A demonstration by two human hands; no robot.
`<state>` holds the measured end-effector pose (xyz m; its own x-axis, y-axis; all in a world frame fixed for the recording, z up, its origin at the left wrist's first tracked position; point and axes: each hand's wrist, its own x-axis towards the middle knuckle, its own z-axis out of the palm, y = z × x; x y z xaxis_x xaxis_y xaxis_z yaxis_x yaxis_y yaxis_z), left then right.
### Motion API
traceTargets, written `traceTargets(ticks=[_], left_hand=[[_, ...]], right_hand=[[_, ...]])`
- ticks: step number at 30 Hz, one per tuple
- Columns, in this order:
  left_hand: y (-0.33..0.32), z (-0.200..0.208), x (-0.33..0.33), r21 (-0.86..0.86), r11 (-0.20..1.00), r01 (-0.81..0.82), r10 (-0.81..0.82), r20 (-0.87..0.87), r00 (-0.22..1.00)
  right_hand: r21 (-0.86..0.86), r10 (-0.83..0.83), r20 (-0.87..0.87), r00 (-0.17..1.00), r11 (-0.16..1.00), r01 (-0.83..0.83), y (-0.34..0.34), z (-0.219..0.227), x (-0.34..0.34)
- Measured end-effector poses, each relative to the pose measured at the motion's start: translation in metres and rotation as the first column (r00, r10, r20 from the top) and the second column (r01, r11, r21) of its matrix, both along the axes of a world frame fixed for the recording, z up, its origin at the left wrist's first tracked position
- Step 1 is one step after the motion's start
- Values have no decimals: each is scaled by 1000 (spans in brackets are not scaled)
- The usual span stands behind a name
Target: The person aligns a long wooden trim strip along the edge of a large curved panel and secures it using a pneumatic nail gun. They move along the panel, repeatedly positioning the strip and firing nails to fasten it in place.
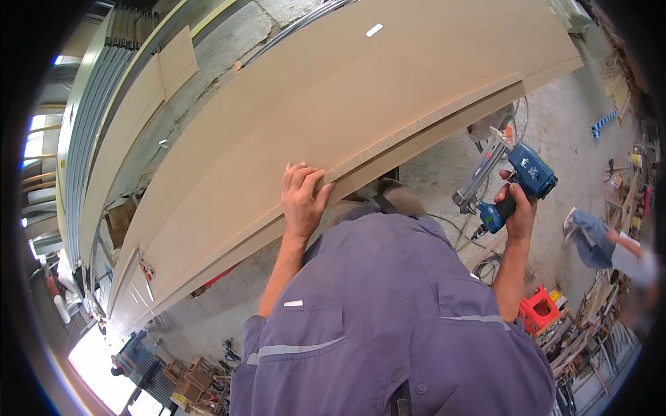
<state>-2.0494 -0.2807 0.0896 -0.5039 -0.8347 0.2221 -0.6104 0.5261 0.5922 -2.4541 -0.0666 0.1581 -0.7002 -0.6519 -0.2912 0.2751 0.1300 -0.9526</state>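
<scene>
A long beige board [291, 118] lies across in front of me, with a narrow raised strip [430, 128] along its near edge. My left hand [302, 204] rests on that edge, its fingers lying over the strip onto the board and the thumb apart. To the right, my right hand [522, 213] is wrapped round the black handle of a blue nail gun [533, 173]. The nail gun is held up beside the board, off its surface, with its grey magazine toward the board. A small white piece [374, 30] lies on the board's far part.
Several stacked panels [104, 125] stand at the left. A small hand tool [146, 270] lies at the board's left end. On the floor at right are a red stool [540, 310], a coiled hose [490, 265] and piled wood scraps [590, 326]. Another person [596, 243] is at far right.
</scene>
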Motion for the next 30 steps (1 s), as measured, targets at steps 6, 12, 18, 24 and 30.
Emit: traceTargets(ticks=[6, 12, 18, 24, 30], left_hand=[[15, -2, -11, 50, 986, -157, 159, -30, 987], [20, 5, -42, 35, 970, -241, 241, -11, 970], [26, 5, -64, -83, 952, -293, 299, 67, 952], [33, -2, -70, -112, 922, -371, 381, 96, 919], [34, -1, -72, -79, 924, -375, 382, 110, 918]], right_hand=[[157, 82, -65, 995, 985, -71, -10, 13, -37], [326, 262, -259, 930, 930, -171, -38, 39, -119], [481, 382, -335, 861, 855, -192, -83, 54, -207], [591, 456, -275, 846, 774, -225, -120, 51, -256], [636, 520, -259, 814, 726, -261, -128, 49, -265]])
